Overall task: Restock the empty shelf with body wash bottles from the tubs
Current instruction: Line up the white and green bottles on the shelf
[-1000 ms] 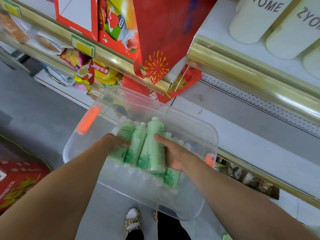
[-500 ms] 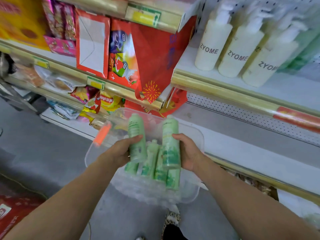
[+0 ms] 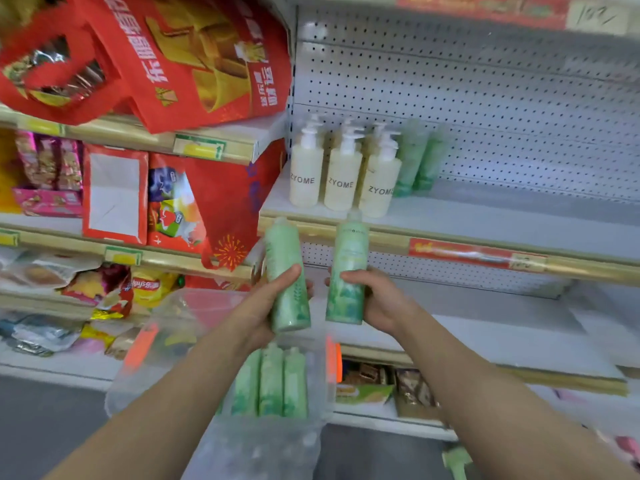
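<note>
Head cam, live: left hand (image 3: 266, 303) wraps one green body wash bottle (image 3: 287, 271), fingers curled round its lower half, thumb across the front; right hand (image 3: 377, 299) clamps a second green bottle (image 3: 348, 268) the same way. Both bottles are roughly upright, caps up, a small gap btwn them, not touching. A sec ago both hands were down in the clear tub (image 3: 180, 320) on the bunch of bottles; half a sec ago one bottle per hand was just coming up. Now the pair is clear of the tub, caps level w/ the gold front edge of the target shelf (image 3: 502, 216). So the pick is done and it looks like the carry to the shelf is on. Three more green bottles (image 3: 272, 386) lie in the tub below the wrists. Up on the shelf: ZYOME pump bottles (image 3: 341, 174) at the left end, a couple of green bottles (image 3: 420, 161) just beside them, and the rest of the board is bare to the right. View has also tilted up vs. earlier, so more pegboard shows. Likely drop spot is right of the greens, by my read.
</note>
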The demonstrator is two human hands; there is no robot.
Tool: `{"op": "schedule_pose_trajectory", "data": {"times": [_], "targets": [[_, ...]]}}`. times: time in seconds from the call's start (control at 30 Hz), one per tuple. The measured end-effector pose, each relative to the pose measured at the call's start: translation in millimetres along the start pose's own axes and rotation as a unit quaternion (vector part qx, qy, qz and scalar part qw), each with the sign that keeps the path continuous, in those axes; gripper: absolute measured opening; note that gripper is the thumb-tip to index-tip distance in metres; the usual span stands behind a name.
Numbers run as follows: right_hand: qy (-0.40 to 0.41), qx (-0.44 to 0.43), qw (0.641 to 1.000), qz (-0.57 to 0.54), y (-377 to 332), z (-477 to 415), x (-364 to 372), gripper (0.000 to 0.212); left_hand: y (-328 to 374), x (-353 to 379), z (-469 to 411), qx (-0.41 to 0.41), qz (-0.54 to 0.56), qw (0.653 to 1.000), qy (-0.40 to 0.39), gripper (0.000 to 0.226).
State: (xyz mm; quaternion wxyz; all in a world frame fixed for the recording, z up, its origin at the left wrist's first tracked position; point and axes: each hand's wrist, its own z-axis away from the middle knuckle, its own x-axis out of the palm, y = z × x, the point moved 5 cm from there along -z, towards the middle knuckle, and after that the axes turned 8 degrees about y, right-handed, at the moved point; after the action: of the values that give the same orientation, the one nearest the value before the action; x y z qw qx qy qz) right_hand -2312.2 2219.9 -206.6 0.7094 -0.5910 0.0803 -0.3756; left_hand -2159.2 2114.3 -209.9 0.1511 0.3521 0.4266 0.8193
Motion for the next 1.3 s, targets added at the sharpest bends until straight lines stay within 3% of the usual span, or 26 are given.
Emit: {"op": "schedule_pose_trajectory", "data": {"times": [0.3, 0.4, 0.53, 0.73, 0.9, 0.97, 1.13, 1.3], "targets": [[0.036, -0.167, 0.985, -0.003, -152.8, -17.5, -72.3, 0.065, 30.8, 106.8, -25.4, 0.058, -0.032, 0.994, -0.088, 0.056], [0.088, -0.209, 0.974, 0.005, -199.3, -34.3, -114.0, 0.068, 38.5, 141.2, -38.6, 0.095, -0.038, 0.988, -0.116, 0.047], [0.173, -0.232, 0.955, 0.068, -239.5, -66.5, -170.9, 0.067, 40.3, 176.5, -62.4, 0.119, -0.014, 0.985, -0.123, 0.057], [0.217, -0.212, 0.935, 0.183, -245.0, -126.3, -211.0, 0.069, 24.2, 215.6, -95.6, 0.091, 0.03, 0.989, -0.111, 0.062], [0.222, -0.208, 0.935, 0.184, -240.5, -171.9, -226.1, 0.067, 10.8, 234.4, -107.8, 0.105, -0.042, 0.989, -0.096, 0.096], [0.224, -0.204, 0.937, 0.173, -239.1, -184.4, -231.9, 0.068, 5.7, 238.1, -110.9, 0.104, -0.062, 0.989, -0.09, 0.091], [0.236, -0.229, 0.925, 0.188, -241.9, -197.7, -235.2, 0.067, 2.4, 246.2, -119.2, 0.109, -0.084, 0.988, -0.075, 0.053], [0.258, -0.242, 0.906, 0.233, -245.3, -205.1, -237.3, 0.065, 6.8, 248.1, -128.8, 0.102, -0.073, 0.99, -0.065, 0.063]]}}
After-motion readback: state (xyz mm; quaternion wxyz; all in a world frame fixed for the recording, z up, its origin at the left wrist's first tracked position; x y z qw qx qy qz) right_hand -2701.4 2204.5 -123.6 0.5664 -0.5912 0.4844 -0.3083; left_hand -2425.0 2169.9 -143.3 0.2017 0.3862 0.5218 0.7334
